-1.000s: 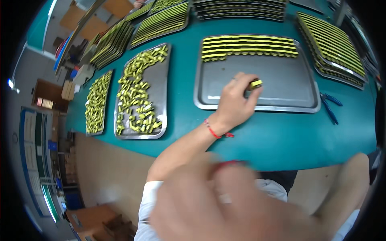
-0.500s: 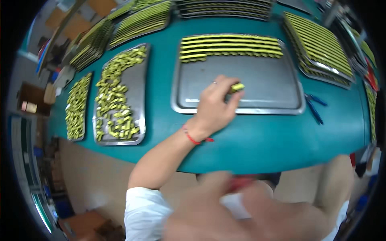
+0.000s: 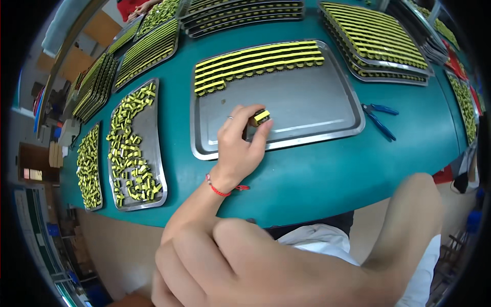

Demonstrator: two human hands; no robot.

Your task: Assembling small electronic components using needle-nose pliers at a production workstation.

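Between the thumb and fingers of my left hand (image 3: 238, 146) is a small black electronic component with a yellow band (image 3: 262, 116). The hand is over the near part of a metal tray (image 3: 302, 102). Along that tray's far side stand rows of like components (image 3: 261, 59), the nearest row short and at the left end. My right hand (image 3: 215, 261) looms large and close at the bottom, its fingers curled in and crossing in front of my left forearm. Its palm and fingertips are hidden, so whatever it may hold cannot be made out.
Left of the middle tray, a narrower tray (image 3: 162, 174) carries loose components, with another heap (image 3: 89, 169) beyond it. Stacked trays (image 3: 378, 41) of rowed components stand at the far right, more at the back. Blue-handled pliers (image 3: 379, 120) lie right of the middle tray on the green table.
The view has shifted, so the table's things sit further left. My left hand still pinches the component above the tray. My right hand, blurred before, now shows clearly and further left, fingers curled.
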